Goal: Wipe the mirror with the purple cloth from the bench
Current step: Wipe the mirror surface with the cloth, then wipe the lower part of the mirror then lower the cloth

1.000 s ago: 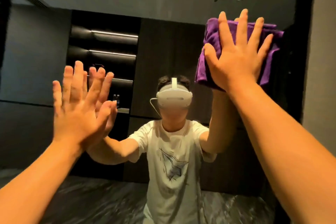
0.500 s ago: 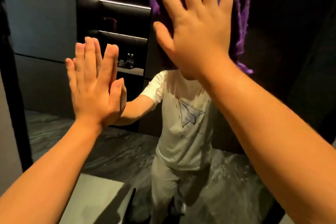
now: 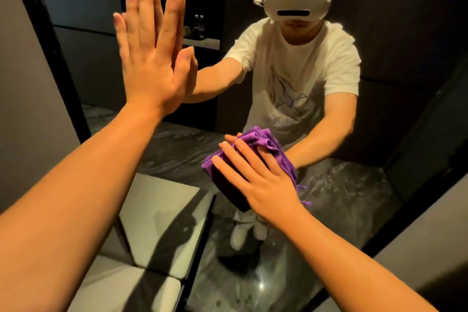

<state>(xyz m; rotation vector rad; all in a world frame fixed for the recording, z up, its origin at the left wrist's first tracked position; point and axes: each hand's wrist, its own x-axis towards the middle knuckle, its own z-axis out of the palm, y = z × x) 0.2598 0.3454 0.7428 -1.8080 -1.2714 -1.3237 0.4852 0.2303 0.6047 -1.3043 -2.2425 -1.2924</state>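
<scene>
A tall mirror (image 3: 379, 197) with a black frame fills most of the head view. My right hand (image 3: 263, 182) lies flat on a bunched purple cloth (image 3: 263, 139) and presses it against the lower middle of the glass. Its fingers are spread over the cloth. Higher up and to the left, my left hand (image 3: 154, 53) rests flat against the mirror with straight fingers and holds nothing. The glass reflects a person in a white T-shirt with a white headset, both arms reaching forward.
The mirror's black frame edge (image 3: 50, 40) runs down the left, with a grey wall (image 3: 22, 109) beside it. A pale bench (image 3: 114, 284) stands at the lower left against the mirror. A dark marble floor shows in the reflection. Grey wall lies at the lower right.
My right hand has dragged the purple cloth from the top of the mirror down to the lower middle. My view has tilted downward. My left hand stays flat on the glass.
</scene>
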